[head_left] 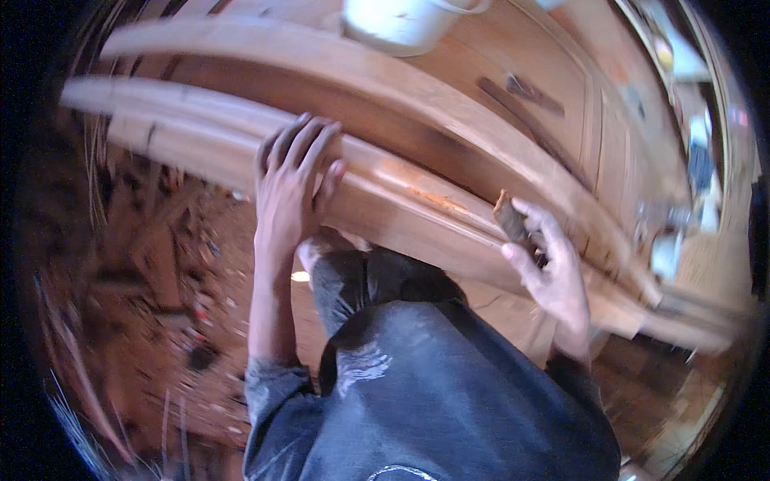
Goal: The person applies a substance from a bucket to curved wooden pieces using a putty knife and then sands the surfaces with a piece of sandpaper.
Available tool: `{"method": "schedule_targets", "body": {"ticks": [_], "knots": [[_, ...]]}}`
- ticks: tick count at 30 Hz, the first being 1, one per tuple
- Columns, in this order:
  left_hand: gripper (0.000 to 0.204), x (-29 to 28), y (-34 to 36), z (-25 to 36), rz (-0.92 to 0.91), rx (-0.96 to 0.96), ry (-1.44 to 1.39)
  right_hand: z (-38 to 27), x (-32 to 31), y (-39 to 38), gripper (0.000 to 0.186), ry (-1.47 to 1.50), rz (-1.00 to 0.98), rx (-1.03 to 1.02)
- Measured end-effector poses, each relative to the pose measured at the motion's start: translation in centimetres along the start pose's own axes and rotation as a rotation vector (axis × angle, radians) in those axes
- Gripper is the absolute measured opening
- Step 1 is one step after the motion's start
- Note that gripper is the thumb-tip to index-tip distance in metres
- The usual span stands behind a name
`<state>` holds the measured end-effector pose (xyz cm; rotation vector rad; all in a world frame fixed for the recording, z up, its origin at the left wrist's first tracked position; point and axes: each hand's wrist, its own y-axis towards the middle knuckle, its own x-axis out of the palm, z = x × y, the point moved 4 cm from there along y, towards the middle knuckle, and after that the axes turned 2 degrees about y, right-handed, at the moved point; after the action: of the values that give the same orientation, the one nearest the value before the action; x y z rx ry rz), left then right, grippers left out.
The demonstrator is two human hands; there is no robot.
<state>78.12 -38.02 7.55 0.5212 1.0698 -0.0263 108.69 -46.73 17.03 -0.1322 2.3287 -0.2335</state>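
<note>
Wood in long, pale lengths is seen slanting from upper left to lower right, with its outlines softened by blur and bent by the lens. The near board (401, 216), grooved along its edge, is overlaid by the left hand (298, 164), whose fingers are stretched out and slightly spread rather than clenched; how firmly it is pressed down cannot be told. Farther along the same board, a small brown block (508, 218) is pinched between the thumb and fingers of the right hand (552, 264); much of the block is covered by those fingers, so its full shape and material cannot be made out, nor whether the wood is touched by it. An orange-brown patch (437, 199) is shown on the board between the hands. Beyond it, a second board (473, 120) is set roughly alongside, with a shadowed gap left between. A white bucket (393, 22) is cut off by the upper edge, and a dark, flat tool (536, 94) is too smeared to be identified. At far right, a blue item (701, 167) is lost among blurred clutter. Part of the ground (216, 289), strewn with scraps, is hidden by the left forearm and the dark shirt (433, 385).
</note>
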Motion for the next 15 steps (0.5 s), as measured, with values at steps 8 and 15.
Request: {"method": "schedule_targets", "body": {"ticks": [8,15], "knots": [[0.034,-1.8,5.8,0.2,-0.500,0.330,-0.042,-1.4,8.8,-4.4,0.059,0.447,0.452,0.396],[0.039,0.3,8.3,-2.0,-0.676,0.434,-0.102,-5.6,13.2,-3.6,0.059,0.273,0.617,0.593]]}}
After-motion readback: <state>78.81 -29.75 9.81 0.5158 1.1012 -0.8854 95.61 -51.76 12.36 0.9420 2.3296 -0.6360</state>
